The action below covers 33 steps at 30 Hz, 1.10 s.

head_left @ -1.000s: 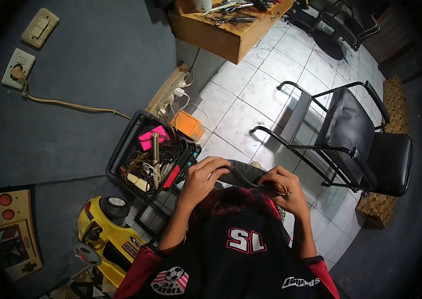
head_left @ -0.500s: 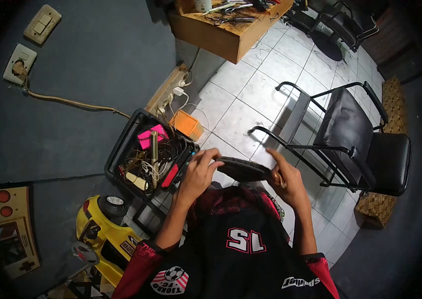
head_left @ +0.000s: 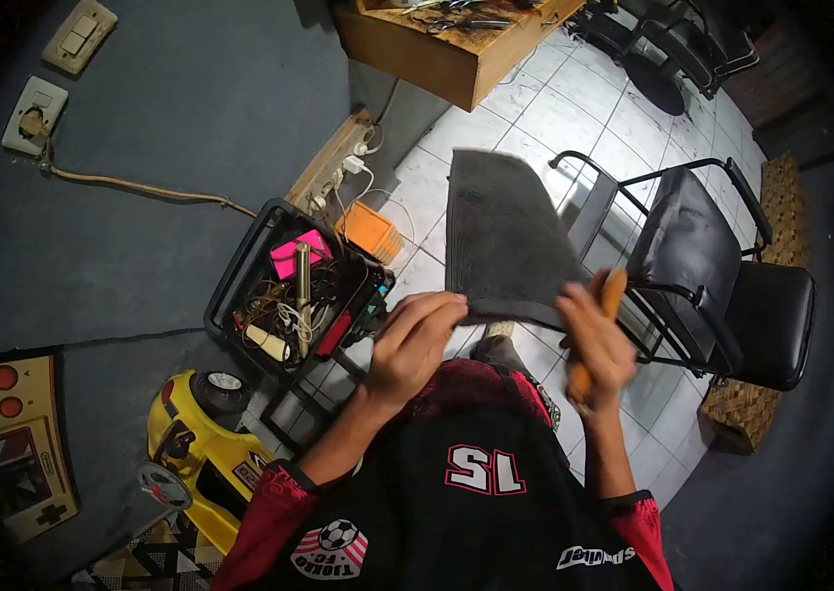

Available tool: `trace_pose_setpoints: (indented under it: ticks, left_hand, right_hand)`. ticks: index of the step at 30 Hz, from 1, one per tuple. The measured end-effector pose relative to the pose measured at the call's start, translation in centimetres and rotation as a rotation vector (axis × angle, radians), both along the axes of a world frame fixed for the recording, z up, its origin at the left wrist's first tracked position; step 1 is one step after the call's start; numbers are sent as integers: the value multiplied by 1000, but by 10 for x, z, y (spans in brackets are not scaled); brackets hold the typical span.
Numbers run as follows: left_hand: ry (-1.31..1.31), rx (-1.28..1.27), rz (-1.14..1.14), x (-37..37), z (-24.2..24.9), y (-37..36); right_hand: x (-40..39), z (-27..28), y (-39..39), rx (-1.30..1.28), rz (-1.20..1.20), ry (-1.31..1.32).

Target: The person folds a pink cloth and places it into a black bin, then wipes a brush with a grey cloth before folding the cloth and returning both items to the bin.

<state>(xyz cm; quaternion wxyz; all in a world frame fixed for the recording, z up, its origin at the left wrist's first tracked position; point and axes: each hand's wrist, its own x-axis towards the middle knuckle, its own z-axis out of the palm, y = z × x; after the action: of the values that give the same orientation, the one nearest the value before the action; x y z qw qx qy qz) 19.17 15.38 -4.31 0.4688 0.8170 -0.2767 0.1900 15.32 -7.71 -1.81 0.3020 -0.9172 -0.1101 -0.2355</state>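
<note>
A dark grey towel [head_left: 508,236] is spread out in the air in front of me, its far end flung up away from my body. My left hand [head_left: 413,347] pinches the near left corner between thumb and fingers. At the near right corner, my right hand [head_left: 598,347] is closed on the towel, slightly blurred. That same hand also grips an orange-brown, wooden-looking tool [head_left: 614,294], which sticks out above and below the fingers. Its kind cannot be made out.
To the left stands a black trolley tray [head_left: 232,281] with cords and a pink box [head_left: 301,254]. An orange basket [head_left: 370,232] sits behind it. A yellow toy car [head_left: 210,453] is nearer. On the right is a black armchair [head_left: 688,236]; a wooden counter [head_left: 427,61] stands ahead.
The towel has swung from a narrow, edge-on bundle between my hands to a raised, spread sheet. My right hand has shifted slightly right, and the brown tool shows more.
</note>
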Motion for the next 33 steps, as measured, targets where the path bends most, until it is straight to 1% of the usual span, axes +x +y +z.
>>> trace_pose_setpoints:
  ticks: [1,2,3,4,5,6,9,11,12,14,15,17,18,19,20,21,22,23,24,26,27,28,29,30,31,33]
  left_hand:
    - [153,110,22,-5,-28,2]
    - [148,109,22,-11,-46,6]
    - [298,170,-38,-19,-52,12]
    - [443,231,-99,-22,-58,15]
    - [442,236,-98,-22,-64,17]
    - [458,240,-75,-27,-57,17]
    - [471,252,-67,-22,-48,18]
    - [576,121,-108,-21,-45,17]
    - [582,123,-106,-22,-38,19]
    - [742,53,-232,-19,-18,26]
    - [743,53,-234,-19,-6,31]
    - [708,38,-406,-22,18,43]
    - [618,-78,-520,-22,24,47]
    - [615,-174,-638,-22,32,49]
    - [663,-247,-742,-21,39,49]
    - [707,-320,-846,-20,42,49]
    - [714,-322,-845,-22,41,50]
    - [831,-306,-894,-24,38,51]
    - [947,-291,-942,-26,36,52]
    - [967,-285,-967,-29,32,54]
    - [987,-276,-991,-31,31,55]
    - [993,-281,-983,-33,27,55]
    - [1075,-377,-995,-34,21,55]
    - [1154,-475,-1010,-35,17,55]
    - [1156,-478,-1009,-32,14,54]
    - [850,-79,-942,-25,7,54]
  right_hand:
    - [2,-15,-3,-25,76,219]
    - [-7,-51,-13,36,113,503]
    - [-9,-62,-13,181,134,704]
    - [-17,-66,-11,203,87,751]
    - [-23,-67,-7,224,47,798]
    - [-27,-65,-3,237,48,814]
    - [-19,-54,-1,308,65,729]
    - [-19,-49,-2,303,103,658]
    - [-20,-43,-5,306,106,664]
    - [-19,-22,-16,340,109,960]
    - [-21,-11,-21,340,107,961]
    - [-29,6,-30,525,354,948]
    - [-31,5,-38,640,545,862]
    - [-33,5,-44,753,735,769]
    - [-32,14,-46,781,833,864]
    - [-32,23,-43,649,891,858]
    - [-27,26,-38,607,867,889]
    - [-23,27,-34,563,841,919]
    - [-26,18,-34,565,839,925]
    - [-31,-8,-34,345,888,1058]
    - [-32,-9,-34,346,892,1065]
    - [-33,-9,-34,409,916,1103]
    - [-33,-10,-33,474,939,1139]
    - [-33,-11,-35,478,945,1156]
    - [-34,-14,-37,478,945,1159]
    - [-35,-26,-39,522,949,1123]
